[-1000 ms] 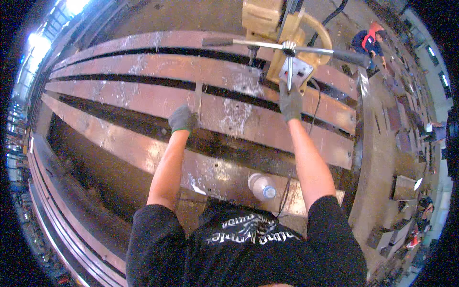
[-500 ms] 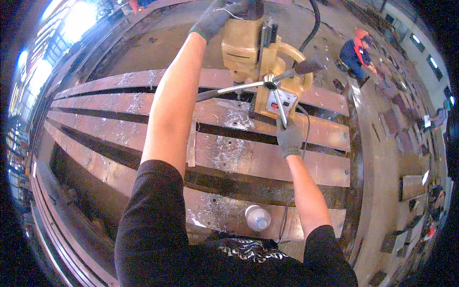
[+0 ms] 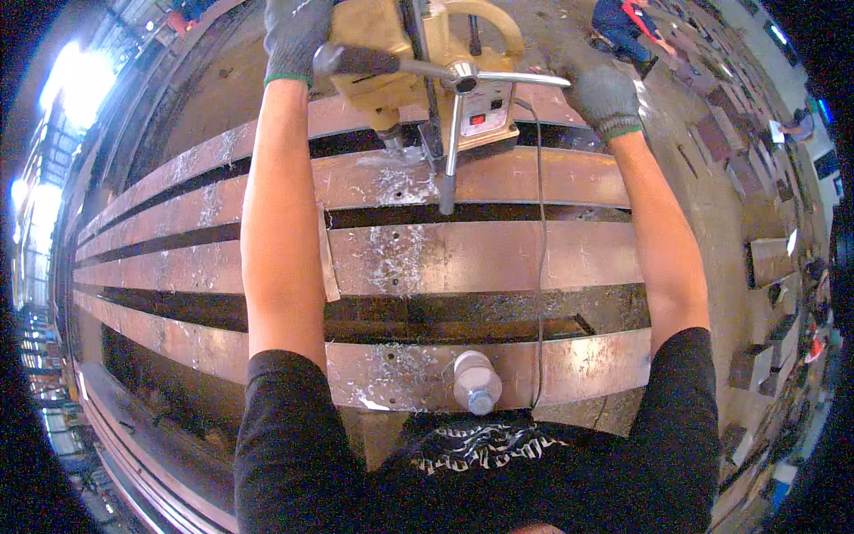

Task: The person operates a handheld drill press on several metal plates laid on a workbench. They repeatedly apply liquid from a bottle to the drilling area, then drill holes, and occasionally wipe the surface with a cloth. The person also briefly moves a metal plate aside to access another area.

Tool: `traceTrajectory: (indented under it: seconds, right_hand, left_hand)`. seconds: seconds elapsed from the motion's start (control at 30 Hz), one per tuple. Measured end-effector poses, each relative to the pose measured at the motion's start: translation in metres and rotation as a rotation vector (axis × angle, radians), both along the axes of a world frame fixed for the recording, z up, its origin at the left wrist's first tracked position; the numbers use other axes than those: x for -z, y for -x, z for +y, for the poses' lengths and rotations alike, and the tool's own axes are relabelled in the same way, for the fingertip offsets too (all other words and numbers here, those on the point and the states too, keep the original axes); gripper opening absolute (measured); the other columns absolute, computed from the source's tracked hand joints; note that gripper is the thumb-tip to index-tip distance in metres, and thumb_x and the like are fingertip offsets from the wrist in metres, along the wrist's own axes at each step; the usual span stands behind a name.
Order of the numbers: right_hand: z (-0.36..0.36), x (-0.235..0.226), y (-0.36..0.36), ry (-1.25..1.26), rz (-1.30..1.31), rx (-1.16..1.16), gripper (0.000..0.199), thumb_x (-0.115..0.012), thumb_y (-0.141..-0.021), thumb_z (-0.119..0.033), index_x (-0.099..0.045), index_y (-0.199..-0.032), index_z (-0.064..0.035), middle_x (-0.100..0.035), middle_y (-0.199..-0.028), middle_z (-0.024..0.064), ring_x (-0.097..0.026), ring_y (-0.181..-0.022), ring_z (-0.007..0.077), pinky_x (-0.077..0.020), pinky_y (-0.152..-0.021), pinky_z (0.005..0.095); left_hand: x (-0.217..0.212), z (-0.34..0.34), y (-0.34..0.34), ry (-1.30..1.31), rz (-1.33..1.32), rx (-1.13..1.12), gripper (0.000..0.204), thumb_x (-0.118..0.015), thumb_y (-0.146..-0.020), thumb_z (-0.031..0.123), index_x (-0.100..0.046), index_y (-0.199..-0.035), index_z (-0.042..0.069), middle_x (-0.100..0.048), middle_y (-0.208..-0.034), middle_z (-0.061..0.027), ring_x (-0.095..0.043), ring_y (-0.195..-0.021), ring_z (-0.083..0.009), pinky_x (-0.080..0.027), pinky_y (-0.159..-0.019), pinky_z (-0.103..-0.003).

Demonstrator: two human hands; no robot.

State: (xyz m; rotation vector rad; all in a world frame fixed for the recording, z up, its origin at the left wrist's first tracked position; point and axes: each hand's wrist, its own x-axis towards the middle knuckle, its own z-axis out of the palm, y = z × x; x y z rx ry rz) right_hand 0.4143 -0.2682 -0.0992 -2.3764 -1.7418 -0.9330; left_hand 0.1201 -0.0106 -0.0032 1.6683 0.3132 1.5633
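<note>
With the gloved left hand [image 3: 294,40] clamped on the body of the yellow magnetic drill [image 3: 400,53] seated on the steel flange plate [image 3: 534,178], the right hand [image 3: 605,93] gripping the feed handle [image 3: 511,78] should feed steadily, without forcing.

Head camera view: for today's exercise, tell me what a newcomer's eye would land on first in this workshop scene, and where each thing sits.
The yellow drill machine at top centre stands on long rusty steel beams that run across the picture. The gloved left hand rests on its body, and the gloved right hand grips its spoked feed handle. A clear plastic bottle stands on the nearest beam, close to the person's chest.
</note>
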Motion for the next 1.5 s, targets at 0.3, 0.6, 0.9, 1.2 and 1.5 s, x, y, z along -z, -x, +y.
traceTrajectory:
  seconds: [0.3, 0.6, 0.9, 1.2, 1.5]
  right_hand:
    - [0.033, -0.02, -0.005, 0.007, -0.084, -0.068, 0.019, -0.065, -0.088, -0.023, -0.073, -0.105, -0.0176, -0.074, -0.086, 0.012, -0.073, -0.076, 0.0346, -0.0572, -0.069, 0.0495]
    - [0.143, -0.043, -0.054, -0.058, -0.121, -0.237, 0.022, -0.065, -0.088, -0.034, -0.079, -0.084, -0.0169, -0.074, -0.08, 0.0129, -0.072, -0.078, 0.0333, -0.0534, -0.071, 0.0496]
    - [0.055, -0.006, -0.095, -0.051, -0.052, -0.076, 0.016, -0.062, -0.092, -0.021, -0.072, -0.103, -0.0155, -0.073, -0.085, 0.0137, -0.073, -0.074, 0.0369, -0.0572, -0.067, 0.0491]
    - [0.033, 0.02, 0.004, -0.186, 0.108, 0.122, 0.016, -0.069, -0.081, -0.015, -0.073, -0.097, -0.0132, -0.072, -0.086, 0.0164, -0.071, -0.079, 0.038, -0.0568, -0.069, 0.048]
    - [0.057, 0.008, -0.014, -0.08, 0.114, 0.046, 0.018, -0.061, -0.092, -0.02, -0.073, -0.1, -0.01, -0.074, -0.09, 0.0184, -0.074, -0.083, 0.0389, -0.0585, -0.069, 0.0506]
  left_hand:
    - [0.013, -0.036, 0.051, -0.038, 0.135, -0.324, 0.064, -0.087, -0.083, 0.031, -0.057, -0.129, -0.003, -0.068, -0.125, -0.0156, -0.066, -0.113, -0.026, -0.051, -0.099, -0.038]
    - [0.035, -0.098, 0.016, -0.051, -0.131, -0.609, 0.065, -0.087, -0.082, 0.02, -0.051, -0.131, -0.003, -0.068, -0.12, -0.016, -0.064, -0.113, -0.026, -0.05, -0.102, -0.04]
    - [0.006, -0.092, -0.048, -0.118, 0.064, -0.494, 0.083, -0.089, -0.083, 0.033, -0.045, -0.142, -0.004, -0.065, -0.127, -0.0138, -0.064, -0.115, -0.0229, -0.052, -0.098, -0.035]
    - [-0.009, 0.014, -0.035, -0.077, 0.253, -0.055, 0.069, -0.084, -0.086, 0.027, -0.051, -0.139, 0.0, -0.068, -0.118, -0.0116, -0.066, -0.109, -0.0201, -0.054, -0.093, -0.034]
    - [0.018, 0.103, -0.039, 0.029, 0.597, 0.055, 0.054, -0.08, -0.089, 0.022, -0.058, -0.135, 0.004, -0.071, -0.11, -0.0089, -0.068, -0.104, -0.0175, -0.056, -0.088, -0.032]
